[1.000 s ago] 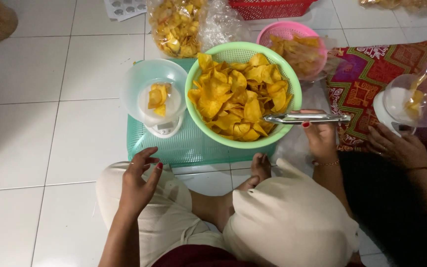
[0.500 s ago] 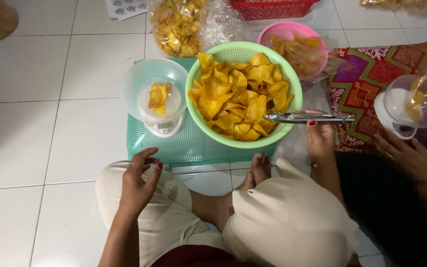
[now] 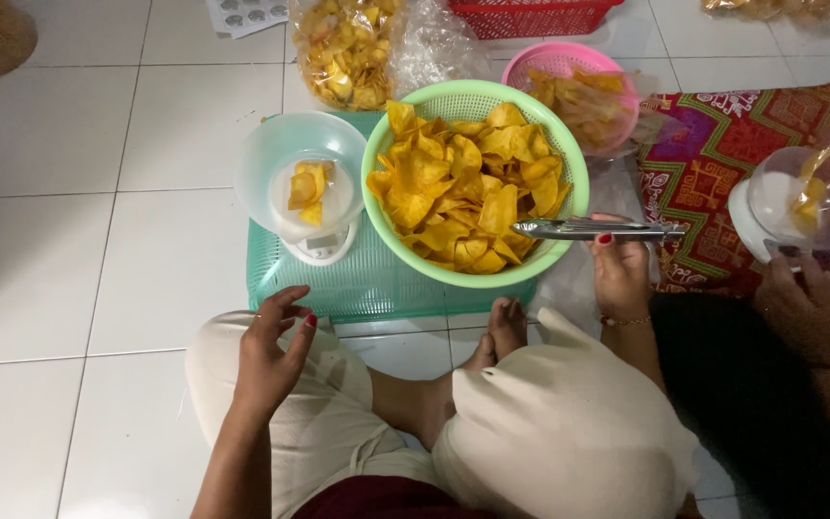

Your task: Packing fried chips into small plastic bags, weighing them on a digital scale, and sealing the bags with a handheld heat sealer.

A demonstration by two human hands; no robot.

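Observation:
My right hand [image 3: 620,272] grips metal tongs [image 3: 596,230] that lie level over the right rim of a green colander bowl [image 3: 569,159] full of yellow chips [image 3: 463,187]. The tongs' tips point left at the chips. My left hand [image 3: 274,354] rests on my left knee with fingers spread and holds nothing. Ahead of it a clear bowl [image 3: 259,154] with a few chips sits on a small white scale [image 3: 321,249]. Bowl and scale stand on a teal plastic tray [image 3: 377,284].
A pink bowl of chips [image 3: 576,60], a clear bag of chips [image 3: 343,48] and a red basket [image 3: 530,14] lie beyond. At right, another person's hand [image 3: 814,308] is by a second clear bowl on a scale [image 3: 799,202] over a patterned mat [image 3: 713,163].
The other person's hand at right has drawn back toward the lower right. My hands and the tongs have barely shifted.

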